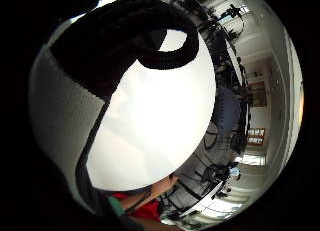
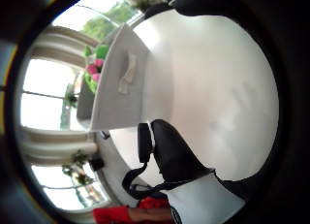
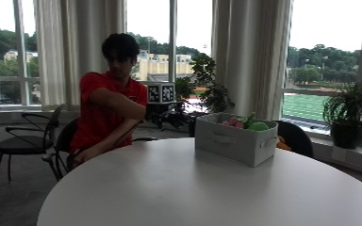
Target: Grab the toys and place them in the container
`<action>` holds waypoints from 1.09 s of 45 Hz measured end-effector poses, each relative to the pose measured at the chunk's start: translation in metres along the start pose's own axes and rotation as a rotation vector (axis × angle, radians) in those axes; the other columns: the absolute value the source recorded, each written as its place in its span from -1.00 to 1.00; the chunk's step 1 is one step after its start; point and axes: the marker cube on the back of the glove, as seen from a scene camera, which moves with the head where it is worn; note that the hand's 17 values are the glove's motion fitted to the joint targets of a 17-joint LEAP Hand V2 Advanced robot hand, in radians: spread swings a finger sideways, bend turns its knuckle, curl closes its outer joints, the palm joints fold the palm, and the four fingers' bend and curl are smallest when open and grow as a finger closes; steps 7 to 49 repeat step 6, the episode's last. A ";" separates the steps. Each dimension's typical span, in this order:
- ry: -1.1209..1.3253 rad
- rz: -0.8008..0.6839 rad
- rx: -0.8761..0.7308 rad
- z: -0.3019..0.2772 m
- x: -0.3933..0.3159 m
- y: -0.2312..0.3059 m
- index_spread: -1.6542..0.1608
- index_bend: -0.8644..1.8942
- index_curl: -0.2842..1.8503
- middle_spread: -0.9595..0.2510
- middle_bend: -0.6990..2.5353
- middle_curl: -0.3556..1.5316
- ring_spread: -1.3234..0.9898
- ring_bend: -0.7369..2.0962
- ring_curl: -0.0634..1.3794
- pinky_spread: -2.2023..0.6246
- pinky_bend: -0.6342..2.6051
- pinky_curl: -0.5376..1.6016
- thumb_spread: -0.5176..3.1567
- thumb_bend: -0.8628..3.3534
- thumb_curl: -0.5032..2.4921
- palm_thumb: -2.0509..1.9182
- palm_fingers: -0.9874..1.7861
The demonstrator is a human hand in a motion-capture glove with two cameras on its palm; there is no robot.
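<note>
Outside view: we are seeing the gloved right hand (image 3: pixel 173 117) hanging left of the container (image 3: pixel 234 140), fingers looking relaxed and empty. Toys (image 3: pixel 247 124) are sitting inside it on the worktop (image 3: pixel 168 188); probably soft, light, best pinched around their middles.

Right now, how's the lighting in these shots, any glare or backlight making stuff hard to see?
Outside view: bright windows backlight the person, leaving the gloved right hand dark, fingers unclear; the container and its toys read fine. Thumb side palm view: windows blow out, white table glares. Little finger side palm view: straps and white plastic block most of it.
</note>
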 end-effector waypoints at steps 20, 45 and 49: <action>-0.013 0.000 0.009 -0.001 0.002 -0.001 0.35 -0.24 -0.45 0.35 -0.46 -0.29 0.03 -0.05 -0.48 0.62 0.06 -0.19 -0.09 -0.61 -0.47 0.02 -0.30; -0.013 0.000 0.009 -0.001 0.002 -0.001 0.35 -0.24 -0.45 0.35 -0.46 -0.29 0.03 -0.05 -0.48 0.62 0.06 -0.19 -0.09 -0.61 -0.47 0.02 -0.30; -0.013 0.000 0.009 -0.001 0.002 -0.001 0.35 -0.24 -0.45 0.35 -0.46 -0.29 0.03 -0.05 -0.48 0.62 0.06 -0.19 -0.09 -0.61 -0.47 0.02 -0.30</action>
